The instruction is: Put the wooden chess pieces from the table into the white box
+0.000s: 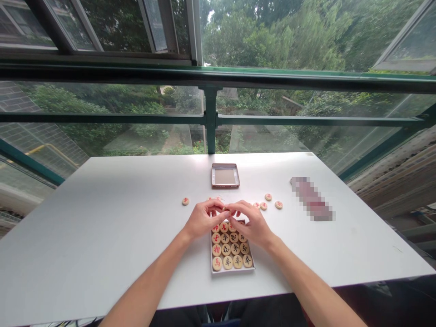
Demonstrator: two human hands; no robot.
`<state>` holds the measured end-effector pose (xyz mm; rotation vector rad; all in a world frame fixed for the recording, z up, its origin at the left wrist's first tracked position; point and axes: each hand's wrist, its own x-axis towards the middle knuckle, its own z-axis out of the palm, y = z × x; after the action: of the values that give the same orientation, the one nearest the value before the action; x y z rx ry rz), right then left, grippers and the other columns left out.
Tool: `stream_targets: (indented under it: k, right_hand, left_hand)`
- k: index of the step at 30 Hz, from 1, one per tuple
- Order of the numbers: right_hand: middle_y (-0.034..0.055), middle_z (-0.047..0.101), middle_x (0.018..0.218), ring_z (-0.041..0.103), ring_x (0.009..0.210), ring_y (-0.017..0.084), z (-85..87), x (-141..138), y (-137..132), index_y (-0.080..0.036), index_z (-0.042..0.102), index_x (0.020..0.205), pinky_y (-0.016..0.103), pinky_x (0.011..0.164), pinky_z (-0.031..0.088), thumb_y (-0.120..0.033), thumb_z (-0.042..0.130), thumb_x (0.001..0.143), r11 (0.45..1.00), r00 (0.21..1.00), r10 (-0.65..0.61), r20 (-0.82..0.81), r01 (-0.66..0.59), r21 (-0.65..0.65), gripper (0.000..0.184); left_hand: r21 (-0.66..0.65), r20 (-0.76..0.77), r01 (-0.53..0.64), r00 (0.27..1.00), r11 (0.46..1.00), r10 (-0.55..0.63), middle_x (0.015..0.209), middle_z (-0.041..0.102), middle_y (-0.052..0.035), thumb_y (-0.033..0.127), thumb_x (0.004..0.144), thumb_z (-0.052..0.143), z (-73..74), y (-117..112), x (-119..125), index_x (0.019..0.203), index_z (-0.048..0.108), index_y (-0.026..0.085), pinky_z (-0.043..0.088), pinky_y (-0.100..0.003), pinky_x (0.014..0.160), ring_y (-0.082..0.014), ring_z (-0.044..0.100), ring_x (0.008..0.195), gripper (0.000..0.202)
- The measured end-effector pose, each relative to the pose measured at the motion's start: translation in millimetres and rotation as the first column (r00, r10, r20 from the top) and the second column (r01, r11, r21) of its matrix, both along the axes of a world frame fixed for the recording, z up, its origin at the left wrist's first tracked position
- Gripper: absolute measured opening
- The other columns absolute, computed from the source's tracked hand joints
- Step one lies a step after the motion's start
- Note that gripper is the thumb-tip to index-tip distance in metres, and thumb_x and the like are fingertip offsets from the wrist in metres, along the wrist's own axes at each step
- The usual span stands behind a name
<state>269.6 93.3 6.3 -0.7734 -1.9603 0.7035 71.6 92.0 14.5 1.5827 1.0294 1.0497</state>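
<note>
Small piece (226, 209), mostly hidden, long axis unclear, sits between left hand (200, 220) and right hand (254, 220), both pinching it, neither nearer; open box (233, 272) lies just below, body side; loose pieces (263, 205) past right hand.

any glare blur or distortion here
Head view: daylight glare brightens the far edge of the table; wide-angle stretch at the sides; pixelation masks an object at right; boxed pieces look sharper than red-marked pieces behind the left hand.
</note>
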Motion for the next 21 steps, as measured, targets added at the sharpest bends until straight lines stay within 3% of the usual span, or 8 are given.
stream_targets:
  k: [15, 21]
  right_hand:
    - [0.006, 0.062, 0.094, 0.062, 0.082, 0.018, 2.9, 0.9, -0.8, -0.027, 0.065, 0.119, 0.025, 0.052, 0.056, -0.019, 0.061, 0.092, 0.999, 0.999, -0.03, 0.031, 0.031, -0.009, 0.028]
    - [0.0054, 0.063, 0.094, 0.063, 0.082, 0.018, 5.1, 0.7, -0.4, -0.027, 0.065, 0.118, 0.033, 0.068, 0.059, -0.02, 0.061, 0.092, 0.999, 0.999, -0.041, 0.036, 0.041, -0.002, 0.027]
  left_hand:
    - [-0.003, -0.027, 0.023, 0.999, 1.0, -0.023, 0.093, 0.073, -0.0072, 0.041, 0.091, 0.065, -0.8, 0.3, -0.2, 0.102, 0.072, 0.017, 0.049, -0.027, 0.067, -0.0174, 0.067, 0.078, 0.027]
    - [0.023, -0.047, 0.022, 0.999, 0.999, -0.021, 0.095, 0.072, -0.0072, 0.039, 0.092, 0.062, -1.1, -0.1, -0.6, 0.104, 0.071, 0.018, 0.045, -0.025, 0.063, -0.0159, 0.065, 0.076, 0.026]
